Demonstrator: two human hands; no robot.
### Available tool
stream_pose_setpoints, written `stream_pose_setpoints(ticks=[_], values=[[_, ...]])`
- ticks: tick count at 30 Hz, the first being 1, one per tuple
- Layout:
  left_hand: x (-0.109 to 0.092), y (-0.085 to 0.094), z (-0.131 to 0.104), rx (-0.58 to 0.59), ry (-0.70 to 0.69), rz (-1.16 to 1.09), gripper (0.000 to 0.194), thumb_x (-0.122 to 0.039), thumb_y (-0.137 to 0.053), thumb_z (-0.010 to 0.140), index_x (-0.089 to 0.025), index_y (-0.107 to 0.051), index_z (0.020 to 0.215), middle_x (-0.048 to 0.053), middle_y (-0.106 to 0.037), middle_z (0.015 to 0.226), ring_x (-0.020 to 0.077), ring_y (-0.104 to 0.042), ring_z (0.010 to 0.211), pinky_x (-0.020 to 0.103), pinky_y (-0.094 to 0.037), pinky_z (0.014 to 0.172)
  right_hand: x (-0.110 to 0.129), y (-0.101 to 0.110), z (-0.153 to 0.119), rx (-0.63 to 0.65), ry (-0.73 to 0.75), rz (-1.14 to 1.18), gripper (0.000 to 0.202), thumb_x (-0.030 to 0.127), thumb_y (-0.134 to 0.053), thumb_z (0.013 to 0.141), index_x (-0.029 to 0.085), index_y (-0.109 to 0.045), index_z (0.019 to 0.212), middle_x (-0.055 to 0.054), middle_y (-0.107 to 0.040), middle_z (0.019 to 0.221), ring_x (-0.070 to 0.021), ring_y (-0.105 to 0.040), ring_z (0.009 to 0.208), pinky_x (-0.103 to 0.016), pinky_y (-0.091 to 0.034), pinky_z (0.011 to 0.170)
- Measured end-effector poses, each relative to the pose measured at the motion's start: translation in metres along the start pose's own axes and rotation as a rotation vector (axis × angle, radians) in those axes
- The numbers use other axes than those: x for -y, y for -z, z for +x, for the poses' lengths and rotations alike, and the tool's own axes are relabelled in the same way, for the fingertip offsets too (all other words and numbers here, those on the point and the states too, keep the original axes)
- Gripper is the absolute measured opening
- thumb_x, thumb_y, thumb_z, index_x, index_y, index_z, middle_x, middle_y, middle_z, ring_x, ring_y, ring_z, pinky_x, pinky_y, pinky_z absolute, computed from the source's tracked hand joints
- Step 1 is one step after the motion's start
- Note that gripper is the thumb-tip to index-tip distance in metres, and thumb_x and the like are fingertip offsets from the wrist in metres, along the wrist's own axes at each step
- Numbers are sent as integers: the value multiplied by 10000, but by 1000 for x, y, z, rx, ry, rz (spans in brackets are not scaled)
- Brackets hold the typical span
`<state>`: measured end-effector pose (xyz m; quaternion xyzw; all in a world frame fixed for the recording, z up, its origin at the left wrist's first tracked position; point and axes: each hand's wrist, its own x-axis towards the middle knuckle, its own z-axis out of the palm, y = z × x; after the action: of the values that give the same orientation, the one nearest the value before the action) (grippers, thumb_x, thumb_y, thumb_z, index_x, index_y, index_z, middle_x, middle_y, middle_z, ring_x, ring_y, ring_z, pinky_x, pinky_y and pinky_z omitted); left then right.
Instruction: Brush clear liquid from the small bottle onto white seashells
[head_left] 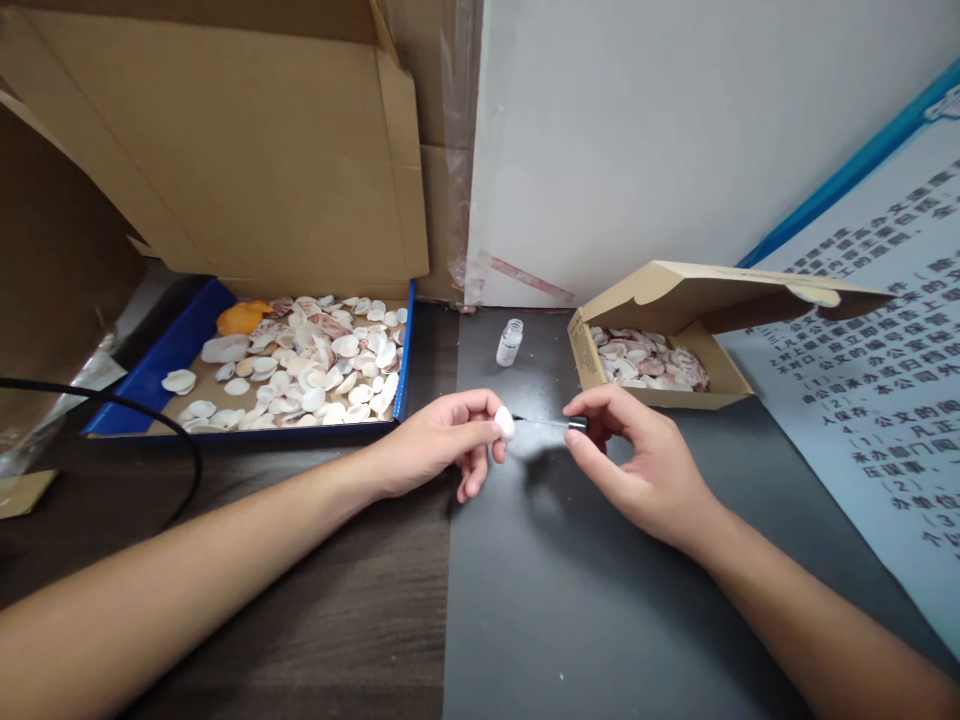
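A small white seashell point(505, 423) is pinched between the thumb and fingers of my left hand point(457, 437). My right hand point(637, 450) grips the black cap of a thin brush applicator point(576, 424), whose clear stem points left. Its dark tip touches the shell or comes very close to it; I cannot tell which. Behind my hands a small open glass bottle point(509, 343) with a white label stands upright on the dark grey mat point(525, 600).
At the left, an open blue-edged cardboard box point(150, 385) holds many white shells and an orange one point(244, 317). A smaller carton point(720, 370) with shells stands at the right. A black cable point(150, 408) loops at far left; a printed sheet point(885, 400) lies at right.
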<state>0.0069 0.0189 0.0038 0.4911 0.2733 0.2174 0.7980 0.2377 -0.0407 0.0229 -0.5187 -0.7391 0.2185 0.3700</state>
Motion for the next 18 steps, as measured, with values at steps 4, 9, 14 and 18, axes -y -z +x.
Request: stream_pose_setpoints(ticks=[4,9,14,18], values=[[0,0,0,0,3,-16,127,-259,-592,914,-166,-528,856,-29,-641,733,61,-590,414,144,-455,378,0,1,0,10,14,71,86,221,-570,924,223,-577,1009,27,-556,731,-121,-548,605,-249,-463,584],[-1,0,0,-8,9,-12,125,-260,-598,910,-169,-525,862,-27,-646,744,61,-587,409,143,-449,367,2,1,0,-2,-4,24,90,188,-606,883,219,-568,957,20,-570,743,-122,-543,596,-257,-467,581],[-1,-1,0,-9,10,-9,138,-258,-602,903,-174,-502,856,-14,-668,757,66,-592,406,144,-439,361,3,1,1,47,1,104,71,223,-585,905,215,-577,975,27,-557,723,-115,-547,569,-248,-469,551],[-1,-2,0,-8,6,11,153,-250,-619,890,-167,-502,839,1,-691,783,65,-598,405,142,-425,359,3,1,2,-15,7,43,66,191,-617,864,215,-563,894,29,-557,714,-111,-542,578,-243,-470,565]])
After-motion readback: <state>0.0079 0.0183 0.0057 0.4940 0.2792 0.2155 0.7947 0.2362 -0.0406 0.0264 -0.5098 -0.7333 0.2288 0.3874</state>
